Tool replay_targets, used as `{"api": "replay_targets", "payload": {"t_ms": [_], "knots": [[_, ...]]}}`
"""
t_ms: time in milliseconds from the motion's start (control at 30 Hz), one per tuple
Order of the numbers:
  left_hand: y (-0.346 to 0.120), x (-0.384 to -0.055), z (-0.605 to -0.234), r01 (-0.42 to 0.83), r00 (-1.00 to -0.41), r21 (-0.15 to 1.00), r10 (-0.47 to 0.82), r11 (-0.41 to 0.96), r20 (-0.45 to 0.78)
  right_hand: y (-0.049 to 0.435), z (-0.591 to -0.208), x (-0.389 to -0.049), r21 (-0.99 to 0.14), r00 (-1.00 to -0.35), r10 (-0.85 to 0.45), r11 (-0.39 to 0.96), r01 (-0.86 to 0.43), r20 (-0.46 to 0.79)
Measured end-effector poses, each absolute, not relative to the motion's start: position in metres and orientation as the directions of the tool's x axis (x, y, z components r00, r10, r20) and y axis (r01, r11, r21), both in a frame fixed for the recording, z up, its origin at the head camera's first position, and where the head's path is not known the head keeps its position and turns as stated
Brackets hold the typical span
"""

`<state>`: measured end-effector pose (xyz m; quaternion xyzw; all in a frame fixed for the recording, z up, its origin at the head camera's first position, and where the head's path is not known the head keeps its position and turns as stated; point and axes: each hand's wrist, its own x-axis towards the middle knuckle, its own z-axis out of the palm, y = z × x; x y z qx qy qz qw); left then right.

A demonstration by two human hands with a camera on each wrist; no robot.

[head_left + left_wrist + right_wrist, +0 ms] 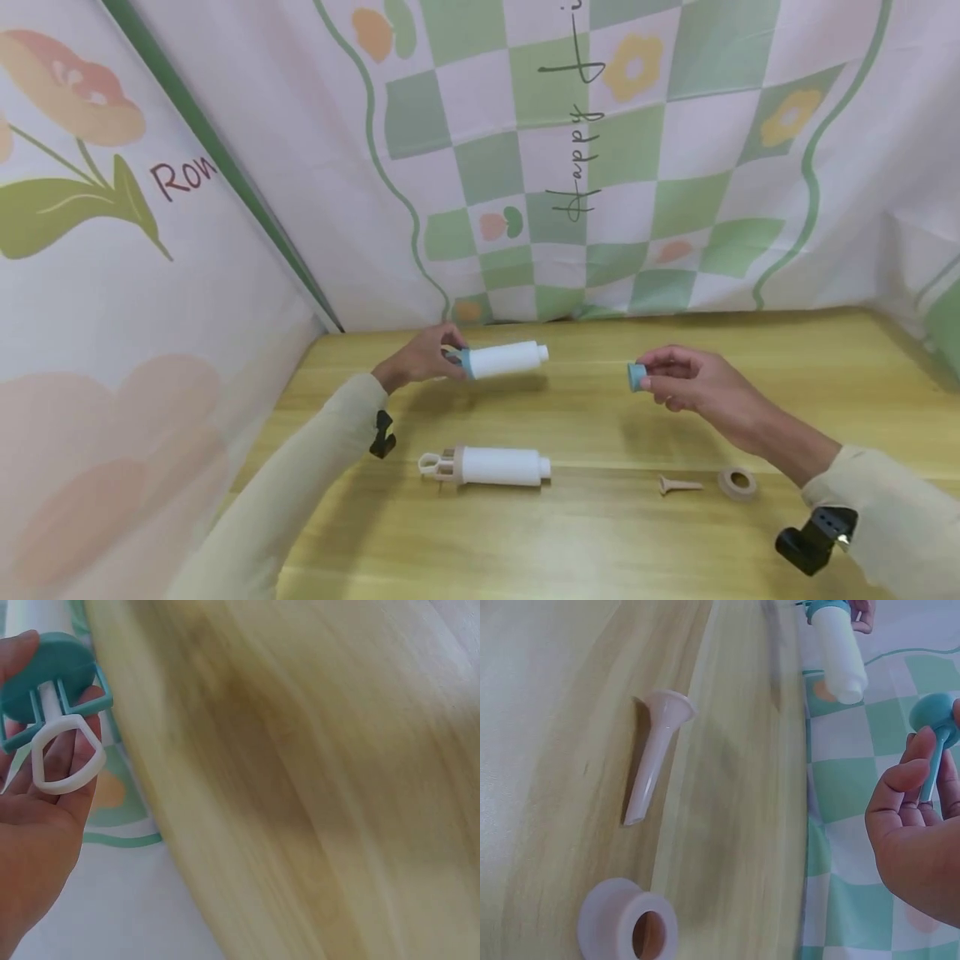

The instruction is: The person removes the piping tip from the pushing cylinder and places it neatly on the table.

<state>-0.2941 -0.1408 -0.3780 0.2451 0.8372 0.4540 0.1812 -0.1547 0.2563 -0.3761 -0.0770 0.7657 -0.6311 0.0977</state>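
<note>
My left hand grips the teal handle end of a syringe-like sausage stuffer, its white barrel pointing right above the table. In the left wrist view, the thumb lies on the teal flange, with the white ring of the plunger sticking out toward the palm. Held between right thumb and fingers is a teal funnel-shaped nozzle, its narrow tube running down along the fingers. The right hand is raised, the flared end of the nozzle facing the stuffer across a wide gap.
A second stuffer, white with a pinkish-beige handle end, lies nearer on the wooden table. At the right lie a beige nozzle and a beige ring cap. Patterned cloth hangs behind the table's far edge.
</note>
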Motion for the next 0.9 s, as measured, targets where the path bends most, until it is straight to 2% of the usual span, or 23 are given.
{"api": "replay_targets", "payload": {"t_ms": [333,900], "knots": [[-0.139,-0.303,-0.400,0.307,-0.780,0.785,0.615,0.538,-0.116,0.256,-0.381,-0.155,-0.985,-0.965,-0.251,0.173,0.025,-0.069],[-0.138,-0.303,-0.411,0.235,-0.791,0.815,0.591,0.531,-0.157,0.254,-0.385,-0.155,-0.982,-0.962,-0.262,0.188,0.023,-0.073]]}}
